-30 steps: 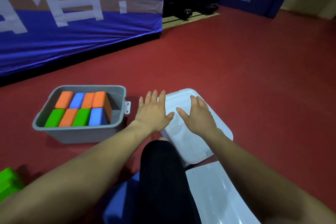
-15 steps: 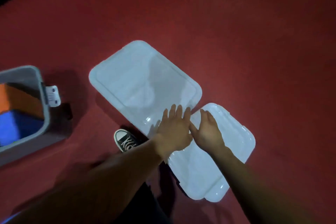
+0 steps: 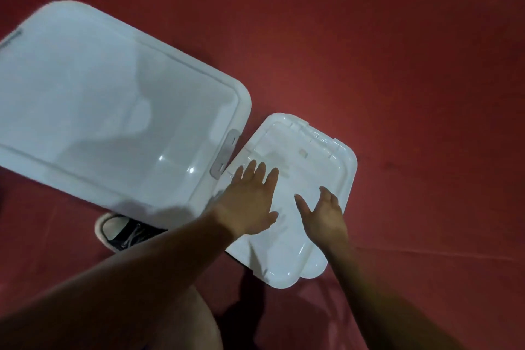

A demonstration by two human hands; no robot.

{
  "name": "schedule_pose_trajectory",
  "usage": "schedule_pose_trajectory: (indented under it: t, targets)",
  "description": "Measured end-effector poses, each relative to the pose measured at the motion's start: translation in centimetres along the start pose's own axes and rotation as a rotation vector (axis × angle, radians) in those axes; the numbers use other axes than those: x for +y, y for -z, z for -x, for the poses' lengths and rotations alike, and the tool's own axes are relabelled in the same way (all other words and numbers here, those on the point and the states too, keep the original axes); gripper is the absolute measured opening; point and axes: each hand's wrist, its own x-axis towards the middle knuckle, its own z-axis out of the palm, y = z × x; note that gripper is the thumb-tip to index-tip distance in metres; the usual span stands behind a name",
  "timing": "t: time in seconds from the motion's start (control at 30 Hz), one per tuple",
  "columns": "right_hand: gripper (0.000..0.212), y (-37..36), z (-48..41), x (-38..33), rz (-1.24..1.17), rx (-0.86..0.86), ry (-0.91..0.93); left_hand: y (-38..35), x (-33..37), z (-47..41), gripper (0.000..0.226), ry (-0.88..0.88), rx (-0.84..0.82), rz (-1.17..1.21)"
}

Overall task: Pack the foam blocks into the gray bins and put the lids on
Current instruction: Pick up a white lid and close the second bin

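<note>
Found both lids down on the red floor (image 3: 397, 65), with no gray bin and no foam blocks anywhere in view. Judged the packing impossible to rate from here, and the lid step not yet done for at least the smaller white lid (image 3: 312, 156). Saw the left hand (image 3: 250, 204) laid flat on that lid's near-left part, fingers straight and close together, gripping nothing. Took it as pressed there to pin the slick plastic, or to feel out an edge ahead of a lift. Saw the right hand (image 3: 324, 214) just beside it over the lid's right half, fingers spread and relaxed, thumb pointed toward the left hand, clamped on nothing. Could not tell light contact from a hover just above. Read the pairing as a two-handed setup, one hand for each long side, suited to a wide, thin lid likely to flex and tip under a one-sided pull. Noted the larger white lid (image 3: 99, 111) just beside the smaller one on the left, corners nearly touching, with a gray latch (image 3: 225, 152) at its short edge facing the smaller lid — could not tell it seated on a bin from lying bare on the floor. Spotted a black sneaker (image 3: 119, 231) with a white toe cap just beside the larger lid's near edge — probably a crouch, chosen for reach down to the floor.
</note>
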Motion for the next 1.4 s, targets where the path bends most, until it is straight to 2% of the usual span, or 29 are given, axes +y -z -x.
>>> schedule_pose_trajectory:
  t: [0.13,0.27,0.57,0.7,0.8,0.9,0.97,1.07,1.17,1.4]
  targets:
    - [0.081,-4.0,-0.1,5.8,-0.064,-0.081,-0.153,-3.7,0.8,-0.4,0.091,0.054,-0.075,0.144]
    - [0.075,-8.3,0.0,10.7,-0.074,-0.164,-0.341,-7.6,1.1,-0.6,0.089,0.042,-0.198,0.149]
    - [0.066,-18.3,-1.6,14.7,-0.151,-0.291,-0.598,-13.6,0.3,-3.6,0.089,-0.034,-0.176,0.092]
    - [0.059,-20.1,-2.6,14.8,-0.306,-0.246,-0.762,-15.1,0.4,-4.3,0.088,-0.031,-0.2,0.127]
    - [0.046,-20.5,-3.1,15.2,-0.358,-0.206,-0.813,-15.4,0.2,-4.4,0.089,-0.028,-0.22,0.116]
    - [0.035,-19.3,-2.8,15.0,-0.431,-0.182,-0.812,-14.5,0.1,-4.3,0.09,-0.021,-0.197,0.115]
    - [0.038,-17.7,-2.3,14.4,-0.472,-0.13,-0.774,-13.2,0.5,-3.5,0.092,-0.025,-0.183,0.102]
    - [0.044,-14.5,-1.2,12.6,-0.53,-0.054,-0.682,-10.3,2.1,-1.8,0.095,-0.059,-0.17,0.04]
    - [0.035,-10.3,0.2,10.4,-0.592,0.058,-0.553,-6.0,4.1,0.1,0.095,-0.071,-0.146,-0.004]
    - [0.029,2.0,5.4,6.3,-0.712,0.28,-0.279,5.0,8.3,8.1,0.094,-0.027,0.031,0.012]
